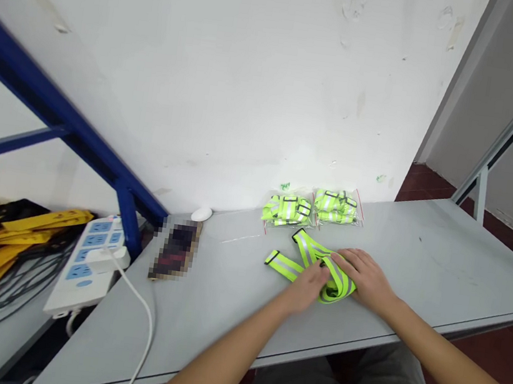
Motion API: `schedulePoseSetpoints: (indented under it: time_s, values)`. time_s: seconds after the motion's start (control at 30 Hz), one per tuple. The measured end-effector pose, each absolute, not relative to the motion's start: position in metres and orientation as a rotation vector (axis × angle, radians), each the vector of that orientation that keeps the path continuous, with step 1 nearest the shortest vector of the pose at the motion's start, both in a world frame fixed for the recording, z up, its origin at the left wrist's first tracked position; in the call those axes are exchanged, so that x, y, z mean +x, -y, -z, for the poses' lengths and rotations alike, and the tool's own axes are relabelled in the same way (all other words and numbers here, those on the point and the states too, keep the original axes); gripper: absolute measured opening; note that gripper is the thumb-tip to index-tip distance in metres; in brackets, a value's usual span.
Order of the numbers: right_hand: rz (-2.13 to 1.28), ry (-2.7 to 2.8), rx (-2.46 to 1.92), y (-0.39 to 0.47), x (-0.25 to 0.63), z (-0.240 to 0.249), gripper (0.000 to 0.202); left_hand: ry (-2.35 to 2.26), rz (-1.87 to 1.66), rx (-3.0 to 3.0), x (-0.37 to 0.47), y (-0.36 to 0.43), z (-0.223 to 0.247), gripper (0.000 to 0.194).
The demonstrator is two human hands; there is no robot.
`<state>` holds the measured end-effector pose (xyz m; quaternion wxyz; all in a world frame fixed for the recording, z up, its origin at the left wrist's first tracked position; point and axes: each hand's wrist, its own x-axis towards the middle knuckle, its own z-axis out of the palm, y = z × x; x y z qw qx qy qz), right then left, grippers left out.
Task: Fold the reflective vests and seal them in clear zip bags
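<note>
A neon-yellow reflective strap [339, 283] with a silver stripe lies gathered in loops on the grey table [221, 313]. Two of its ends, edged in black, stretch out toward the back left. My left hand [307, 288] pinches the strap near a small black piece at the left side of the loops. On the right, my right hand [365, 279] is closed round the folded part, its thumb lying across the top. Some of its fingertips are hidden. Behind the hands lie a bag of folded reflective straps [288, 210] and a second clear bag [337, 206] like it.
A white power strip [91, 258] with a plugged-in charger and white cable [149, 310] sits at the left. Near it are a blue metal frame [128, 216], a blurred-out item [175, 250], a white oval object [201, 214], and yellow-black straps [19, 236]. A white wall [260, 92] stands behind.
</note>
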<state>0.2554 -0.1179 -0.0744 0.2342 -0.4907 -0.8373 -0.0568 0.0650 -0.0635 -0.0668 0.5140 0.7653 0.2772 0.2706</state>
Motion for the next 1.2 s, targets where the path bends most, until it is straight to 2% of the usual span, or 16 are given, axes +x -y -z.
schedulePoseSetpoints:
  time_s: [0.1, 0.13, 0.23, 0.27, 0.4, 0.5, 0.6, 0.8, 0.93, 1.07, 1.2]
  values:
    - [0.135, 2.275, -1.273, 0.122, 0.264, 0.071, 0.057, -0.572, -0.517, 2.339, 0.062, 0.067, 0.068, 0.093]
    - [0.132, 2.283, -1.242, 0.124, 0.266, 0.07, 0.058, -0.575, -0.438, 2.469, 0.061, 0.067, 0.069, 0.09]
    - [0.11, 2.368, -1.177, 0.133, 0.272, 0.068, 0.062, -0.501, -0.221, 2.707, 0.061, 0.062, 0.074, 0.049]
    - [0.09, 2.404, -1.18, 0.136, 0.273, 0.067, 0.064, -0.462, -0.174, 2.748, 0.061, 0.059, 0.075, 0.045]
    - [-0.044, 2.52, -1.224, 0.148, 0.275, 0.069, 0.068, -0.393, -0.071, 2.807, 0.063, 0.044, 0.074, 0.062]
    - [-0.072, 2.553, -1.197, 0.148, 0.271, 0.071, 0.064, -0.304, 0.016, 2.842, 0.064, 0.032, 0.071, 0.072]
    - [-0.065, 2.577, -1.159, 0.143, 0.264, 0.069, 0.065, -0.247, 0.051, 2.891, 0.065, 0.019, 0.072, 0.069]
    - [-0.044, 2.663, -1.136, 0.137, 0.253, 0.061, 0.049, -0.101, 0.039, 3.095, 0.073, -0.004, 0.074, 0.052]
    - [-0.117, 2.72, -1.171, 0.135, 0.245, 0.054, 0.047, 0.05, -0.015, 3.246, 0.079, -0.023, 0.069, 0.05]
    - [-0.327, 2.666, -1.207, 0.129, 0.24, 0.043, 0.046, -0.089, -0.031, 3.347, 0.079, -0.037, 0.056, 0.059]
    - [-0.597, 2.589, -1.247, 0.113, 0.244, 0.032, 0.044, -0.488, -0.049, 3.217, 0.067, -0.026, 0.032, 0.069]
